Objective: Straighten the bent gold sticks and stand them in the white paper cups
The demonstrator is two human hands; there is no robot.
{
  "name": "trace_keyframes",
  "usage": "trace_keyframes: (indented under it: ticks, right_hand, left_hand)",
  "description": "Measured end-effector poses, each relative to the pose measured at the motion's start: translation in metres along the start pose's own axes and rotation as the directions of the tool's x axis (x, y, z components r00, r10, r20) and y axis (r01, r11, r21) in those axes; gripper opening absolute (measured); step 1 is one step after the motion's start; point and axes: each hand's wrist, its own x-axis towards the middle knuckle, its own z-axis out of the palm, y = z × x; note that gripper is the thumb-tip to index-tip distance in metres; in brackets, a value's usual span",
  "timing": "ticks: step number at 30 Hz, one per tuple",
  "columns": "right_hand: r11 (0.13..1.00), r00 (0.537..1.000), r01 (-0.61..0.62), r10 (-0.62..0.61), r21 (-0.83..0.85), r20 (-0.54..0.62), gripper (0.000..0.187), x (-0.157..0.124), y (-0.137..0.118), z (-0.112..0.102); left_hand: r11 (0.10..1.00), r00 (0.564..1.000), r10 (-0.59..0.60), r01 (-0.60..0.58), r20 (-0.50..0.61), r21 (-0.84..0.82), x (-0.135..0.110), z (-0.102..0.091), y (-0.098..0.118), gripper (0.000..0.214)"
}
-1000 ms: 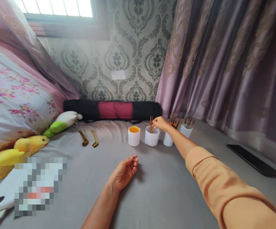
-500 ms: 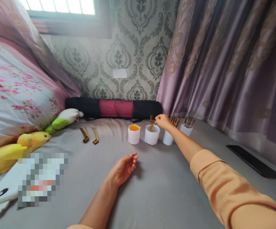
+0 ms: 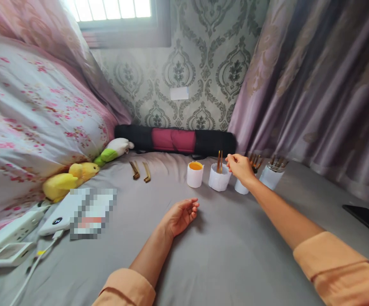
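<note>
Grey cloth (image 3: 235,263) covers the near side; at near left lie a white power strip (image 3: 15,236) and a white power bank (image 3: 57,212); the left hand (image 3: 182,216) is on or just above the cloth, fingers loosely curled around nothing visible; a flat black slab (image 3: 367,219) lies at right; none of these stands in the way. Farther on, the right hand (image 3: 240,168) is just beside the 2nd pot (image 3: 218,183) from the left, fingers bunched narrow; I cannot tell whether anything is between them; 1 second ago its fingertips were at the upright gold prongs (image 3: 219,160) in that pot; now a gap shows, so the prongs appear released; the view has also swung left. Its wrist blocks part of the 3rd pot (image 3: 242,187); a 4th container (image 3: 270,176) sits to the right; an orange-filled pot (image 3: 195,176) stands at left; 2 gold bundles (image 3: 135,170) lie farther left; a yellow plush toy (image 3: 71,176) and a rolled bag (image 3: 174,140) lie beyond.
</note>
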Motion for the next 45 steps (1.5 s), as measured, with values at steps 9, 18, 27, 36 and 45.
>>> trace_keyframes:
  ticks: [9,18,27,36,45]
  right_hand:
    - [0.973,0.989,-0.068,0.037,0.219,0.142,0.035,-0.048,-0.009,0.016]
    - [0.956,0.966,-0.140,0.076,0.256,0.247,0.033,-0.075,-0.007,0.038]
    - [0.953,0.958,-0.136,0.058,0.270,0.279,0.034,-0.087,0.002,0.058]
    - [0.996,0.957,-0.058,0.035,0.073,0.287,0.036,-0.105,0.016,0.071]
    - [0.996,0.966,0.070,-0.053,-0.056,0.252,0.035,-0.113,0.022,0.077]
  left_hand:
    - [1.000,1.000,0.005,-0.006,-0.012,-0.015,0.000,-0.001,0.000,0.012]
    - [1.000,1.000,0.005,-0.005,-0.004,-0.016,-0.001,0.001,0.001,0.009]
    - [1.000,1.000,0.003,-0.003,-0.001,-0.010,0.000,0.001,0.001,0.007]
    - [1.000,1.000,0.000,0.000,-0.009,-0.009,-0.001,0.002,0.001,0.008]
    - [1.000,1.000,-0.014,0.014,-0.010,-0.001,0.002,0.001,0.002,0.008]
